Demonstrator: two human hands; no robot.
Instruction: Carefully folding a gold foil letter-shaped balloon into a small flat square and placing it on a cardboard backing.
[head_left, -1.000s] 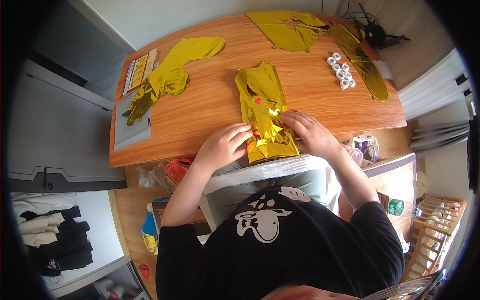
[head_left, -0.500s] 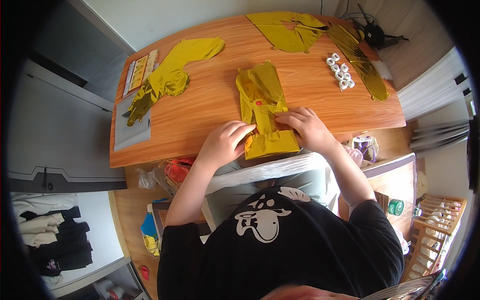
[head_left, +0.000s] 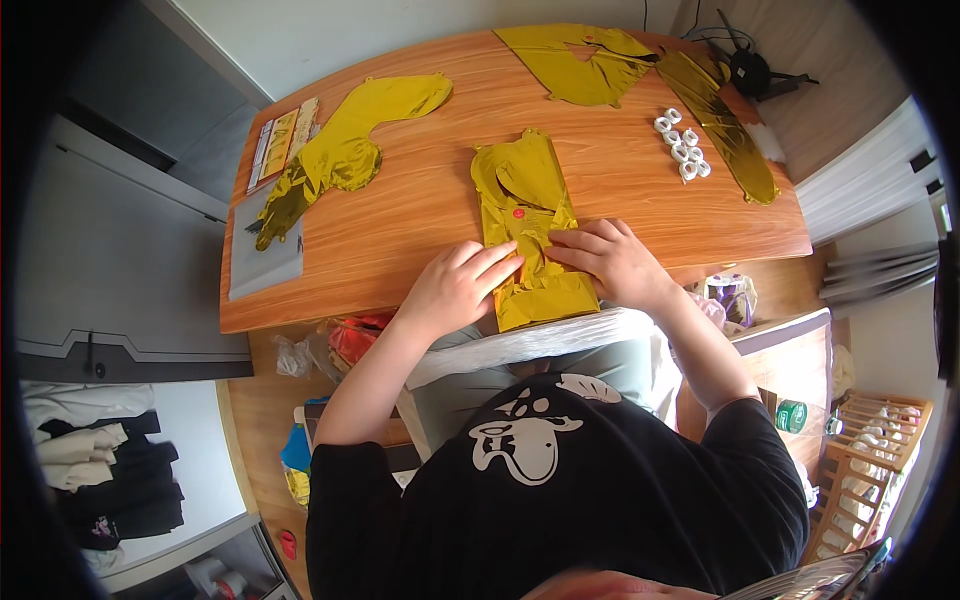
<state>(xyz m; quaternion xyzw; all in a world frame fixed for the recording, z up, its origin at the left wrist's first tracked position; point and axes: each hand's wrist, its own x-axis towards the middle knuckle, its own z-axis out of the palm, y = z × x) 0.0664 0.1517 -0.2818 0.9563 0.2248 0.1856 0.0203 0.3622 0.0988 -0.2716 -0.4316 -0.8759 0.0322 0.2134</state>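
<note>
A flat, crumpled gold foil balloon lies on the wooden table right in front of me, its near end hanging at the table's front edge. My left hand presses flat on its left side with fingers spread toward the middle. My right hand lies flat on its right side, fingers pointing left. The fingertips of both hands nearly meet over a fold in the foil. Neither hand grips it.
More deflated gold foil balloons lie at the left, back and right of the table. A cluster of small white rings sits at the right. A grey sheet and a flat packet lie at the left edge.
Both hands have slid a little inward over the gold foil, flattening it; the near end of the balloon now lies smoother at the table edge.
</note>
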